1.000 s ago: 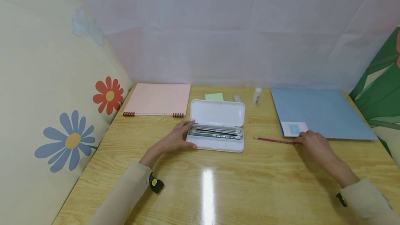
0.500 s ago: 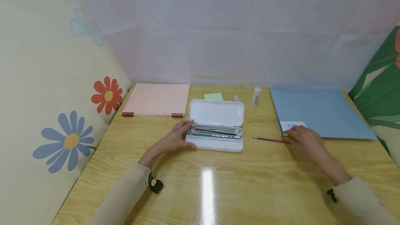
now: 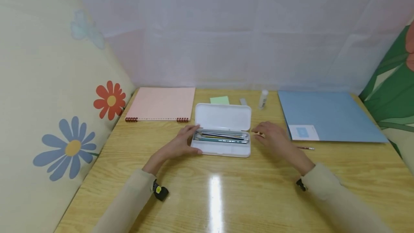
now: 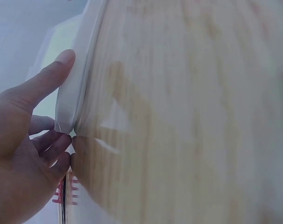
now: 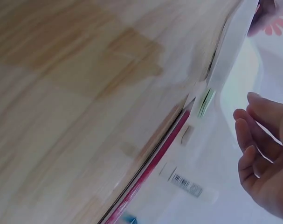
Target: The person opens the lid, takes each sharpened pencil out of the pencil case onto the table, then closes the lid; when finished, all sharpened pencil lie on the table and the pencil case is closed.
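A white pencil case [image 3: 223,149] stands with its lid raised in the head view, several pencils [image 3: 223,137] lying in its back compartment. My left hand [image 3: 178,146] grips the case's left end, thumb at the front and fingers toward the back; the left wrist view shows that thumb against the case wall [image 4: 75,91]. My right hand [image 3: 275,141] hovers just off the case's right end, fingers loosely bent, nothing in them. Under the right wrist a red pencil [image 3: 305,148] lies on the table, mostly hidden there; the right wrist view shows its length [image 5: 155,161].
Left of the case is a pink spiral notebook [image 3: 161,103]. Behind the case lie a green sticky note [image 3: 220,100] and a small grey eraser-like block [image 3: 243,101]. A glue stick [image 3: 263,99] stands nearby. A blue folder [image 3: 333,114] is at the right.
My right hand has let go of the red pencil, leaving it on the table, and has moved left to the case's right end. The left hand stays on the case.
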{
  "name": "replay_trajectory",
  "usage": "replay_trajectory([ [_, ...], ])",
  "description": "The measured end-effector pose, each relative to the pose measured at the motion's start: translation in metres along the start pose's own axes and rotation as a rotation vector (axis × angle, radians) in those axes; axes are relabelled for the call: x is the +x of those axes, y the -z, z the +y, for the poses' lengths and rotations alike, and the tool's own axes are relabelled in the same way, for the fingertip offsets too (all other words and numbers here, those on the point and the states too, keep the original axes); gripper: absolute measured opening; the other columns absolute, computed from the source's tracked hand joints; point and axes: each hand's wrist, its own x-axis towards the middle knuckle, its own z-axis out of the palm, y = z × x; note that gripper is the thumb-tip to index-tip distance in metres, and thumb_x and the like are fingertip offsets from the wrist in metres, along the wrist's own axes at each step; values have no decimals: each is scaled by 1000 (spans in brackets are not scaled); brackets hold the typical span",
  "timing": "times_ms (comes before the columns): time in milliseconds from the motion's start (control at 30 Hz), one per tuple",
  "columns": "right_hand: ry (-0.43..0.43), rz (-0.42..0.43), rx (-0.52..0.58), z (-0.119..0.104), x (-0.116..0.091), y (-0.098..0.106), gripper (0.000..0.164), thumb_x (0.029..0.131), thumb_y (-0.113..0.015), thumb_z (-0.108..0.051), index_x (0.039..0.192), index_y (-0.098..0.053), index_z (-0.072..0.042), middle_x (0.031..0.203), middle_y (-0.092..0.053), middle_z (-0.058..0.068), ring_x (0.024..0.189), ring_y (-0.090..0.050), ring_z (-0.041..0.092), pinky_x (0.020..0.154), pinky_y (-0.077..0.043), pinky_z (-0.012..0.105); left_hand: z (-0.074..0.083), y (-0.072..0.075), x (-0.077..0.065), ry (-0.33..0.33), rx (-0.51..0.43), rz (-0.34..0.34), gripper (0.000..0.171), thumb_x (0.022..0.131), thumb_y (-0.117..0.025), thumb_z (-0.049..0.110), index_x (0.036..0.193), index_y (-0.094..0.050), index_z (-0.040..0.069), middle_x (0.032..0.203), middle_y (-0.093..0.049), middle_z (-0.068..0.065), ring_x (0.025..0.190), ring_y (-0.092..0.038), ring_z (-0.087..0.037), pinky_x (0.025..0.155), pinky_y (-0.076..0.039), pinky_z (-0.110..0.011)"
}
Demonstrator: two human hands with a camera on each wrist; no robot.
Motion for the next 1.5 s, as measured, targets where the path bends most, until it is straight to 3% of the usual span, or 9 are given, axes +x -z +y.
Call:
replay_trajectory([
  [200, 3, -124, 20, -14, 17, -11, 19, 86, -73, -14, 102, -73, -6, 96, -69, 6, 89, -63, 22, 76, -54, 36, 1, 0, -1, 4, -2, -2, 102, 76, -81, 39, 154, -22, 12, 153, -22, -18, 139, -19, -41, 109, -23, -62],
  [433, -35, -216, -21, -18, 26, -21, 13, 87, -72, -15, 97, -75, -8, 87, -66, 1, 80, -57, 16, 68, -50, 30, 0, 0, 0, -3, -3, -3, 101, 76, -81, 39, 154, -22, 12, 153, -22, -18, 139, -19, -41, 109, -23, -62],
  [900, -41, -267, -149, -24, 33, -25, 6, 86, -73, -15, 91, -75, -12, 81, -64, -1, 74, -54, 15, 63, -46, 27, 1, 0, 0, 5, -8, -13, 101, 77, -80, 39, 154, -22, 12, 154, -21, -17, 140, -18, -41, 109, -22, -62],
  [1233, -19, -247, -120, -19, 33, -27, 6, 84, -74, -12, 90, -76, -12, 81, -63, 0, 73, -54, 15, 63, -47, 27, 0, 0, 0, 2, -4, -13, 101, 76, -80, 40, 154, -21, 12, 154, -20, -18, 140, -18, -41, 109, -23, -62],
  [1500, -54, -228, -68, -16, 32, -28, 8, 82, -76, -11, 90, -77, -12, 82, -63, -1, 76, -56, 15, 65, -49, 29, -1, 0, 0, -1, 3, -11, 102, 76, -80, 41, 154, -21, 12, 154, -21, -18, 139, -18, -41, 109, -23, -62],
])
